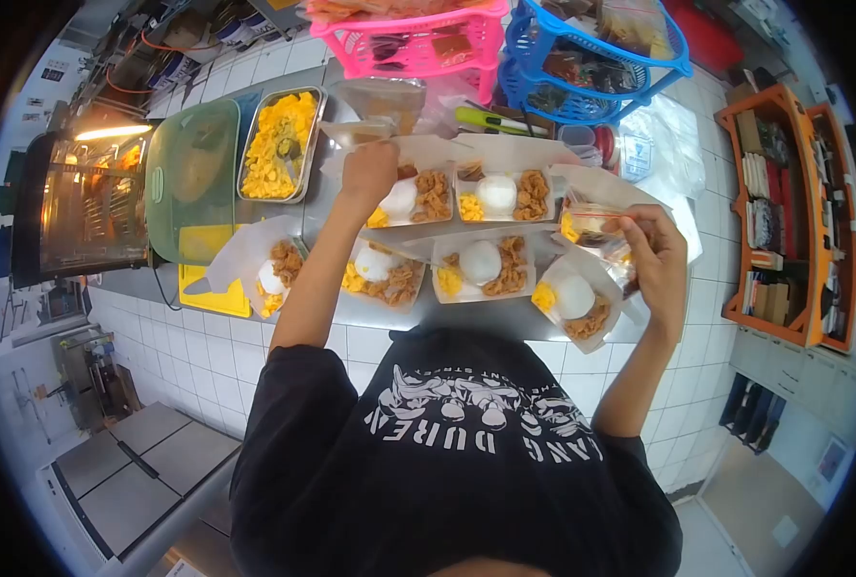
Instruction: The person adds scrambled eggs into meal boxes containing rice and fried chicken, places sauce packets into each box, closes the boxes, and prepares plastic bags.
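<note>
Several paper-lined boxes stand in two rows on the steel counter, each with white rice, yellow egg and brown fried pieces. My left hand (370, 171) is closed at the upper left corner of a back-row box (433, 195), beside a clear plastic bag (390, 104); what it holds, if anything, is hidden. On the right, my right hand (651, 252) pinches a small clear packet (596, 213) over the rightmost back box. Below that hand lies a front-row box (576, 298). Another box (272, 274) sits left of my left forearm.
A metal tray of yellow egg (281, 144) and a green lidded container (194, 178) stand at the left, near a yellow board (214, 293). Pink (418, 43) and blue (596, 72) baskets stand behind. An orange shelf (784, 216) is at the right.
</note>
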The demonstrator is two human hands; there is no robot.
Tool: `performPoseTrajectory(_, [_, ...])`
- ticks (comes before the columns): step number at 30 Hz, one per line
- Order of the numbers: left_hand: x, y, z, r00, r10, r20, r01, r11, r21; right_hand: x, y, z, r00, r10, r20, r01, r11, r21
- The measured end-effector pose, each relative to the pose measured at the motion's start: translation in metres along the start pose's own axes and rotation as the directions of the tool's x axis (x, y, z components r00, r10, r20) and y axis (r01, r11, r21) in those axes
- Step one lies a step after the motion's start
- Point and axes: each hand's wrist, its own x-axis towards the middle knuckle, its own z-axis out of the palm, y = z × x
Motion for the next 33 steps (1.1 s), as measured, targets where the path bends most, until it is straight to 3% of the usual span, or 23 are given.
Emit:
performPoseTrajectory(1, [-0.005,0.006,-0.012,0.995,-0.096,-0.032,0.096,0.995,-0.007,0.000,-0.014,0.019,0.998,-0.062,0.033,0.060,0.997,0.042])
performPoseTrajectory(2, [-0.016,0.011,-0.025,0.987,-0.161,0.025,0.162,0.985,-0.053,-0.005,-0.039,0.027,0.978,0.191,0.087,-0.191,0.982,-0.014])
performPoseTrajectory(3, [-0.030,0.010,-0.033,0.986,-0.163,0.038,0.165,0.985,-0.059,-0.007,-0.043,0.043,0.975,0.204,0.092,-0.203,0.979,-0.021])
performPoseTrajectory(4, [-0.044,0.006,-0.037,0.988,-0.016,-0.153,-0.016,0.979,-0.204,-0.008,-0.043,0.058,0.978,0.137,0.158,-0.137,0.990,-0.007])
performPoseTrajectory(5, [-0.061,0.003,-0.043,0.929,0.097,-0.356,-0.214,0.927,-0.307,-0.010,-0.043,0.075,0.972,0.068,0.223,-0.073,0.997,0.014])
performPoseTrajectory(7, [-0.098,0.022,-0.073,0.986,0.156,-0.067,-0.144,0.565,-0.812,-0.015,-0.043,0.110,0.938,0.172,0.300,-0.180,0.984,-0.001])
performPoseTrajectory(9, [-0.130,0.046,-0.076,0.972,0.217,-0.093,-0.177,0.406,-0.896,-0.023,-0.041,0.136,0.895,0.265,0.359,-0.274,0.961,-0.025])
performPoseTrajectory(11, [-0.146,0.056,-0.056,0.976,0.215,-0.040,-0.136,0.453,-0.881,-0.037,-0.037,0.151,0.892,0.183,0.414,-0.165,0.983,-0.078])
performPoseTrajectory(13, [-0.165,0.054,-0.036,0.977,0.212,0.012,-0.097,0.498,-0.861,-0.048,-0.035,0.155,0.878,0.245,0.411,-0.219,0.970,-0.110])
performPoseTrajectory(15, [-0.183,0.038,-0.020,0.999,0.029,-0.032,-0.043,0.555,-0.831,-0.058,-0.015,0.157,0.922,0.291,0.253,-0.270,0.956,-0.116])
performPoseTrajectory(16, [-0.194,0.024,-0.008,0.999,-0.030,-0.023,0.000,0.601,-0.799,-0.059,0.005,0.158,0.966,0.188,0.176,-0.152,0.968,-0.201])
performPoseTrajectory(18, [-0.204,-0.007,0.003,0.992,-0.118,-0.037,0.057,0.703,-0.709,-0.057,0.053,0.162,0.969,0.193,0.155,-0.144,0.948,-0.283])
performPoseTrajectory(19, [-0.205,-0.019,0.006,0.987,-0.149,-0.060,0.075,0.756,-0.650,-0.056,0.049,0.163,0.968,0.191,0.162,-0.123,0.927,-0.355])
performPoseTrajectory(20, [-0.202,-0.031,0.020,0.979,-0.166,-0.120,0.065,0.807,-0.587,-0.057,0.039,0.160,0.889,0.430,0.159,-0.359,0.869,-0.341])
performPoseTrajectory(25, [-0.175,-0.049,0.065,0.958,-0.149,-0.244,0.053,0.932,-0.359,-0.092,0.075,0.133,0.915,0.404,0.009,-0.380,0.866,-0.325])
performPoseTrajectory(27, [-0.172,-0.040,0.051,0.893,-0.122,-0.434,0.012,0.969,-0.248,-0.102,0.089,0.112,0.948,0.292,-0.123,-0.316,0.840,-0.442])
performPoseTrajectory(28, [-0.175,-0.035,0.045,0.917,-0.119,-0.380,0.014,0.963,-0.268,-0.101,0.095,0.104,0.920,0.335,-0.205,-0.393,0.803,-0.448])
performPoseTrajectory(30, [-0.180,-0.014,0.032,0.988,-0.144,-0.058,0.101,0.879,-0.465,-0.099,0.113,0.092,0.908,0.316,-0.275,-0.408,0.816,-0.409])
performPoseTrajectory(32, [-0.176,0.021,0.001,0.980,-0.001,0.197,0.133,0.740,-0.660,-0.082,0.116,0.086,0.904,0.230,-0.359,-0.375,0.831,-0.412])
performPoseTrajectory(33, [-0.173,0.039,-0.009,0.978,0.077,0.193,0.085,0.697,-0.712,-0.076,0.110,0.085,0.908,0.197,-0.370,-0.347,0.848,-0.400])
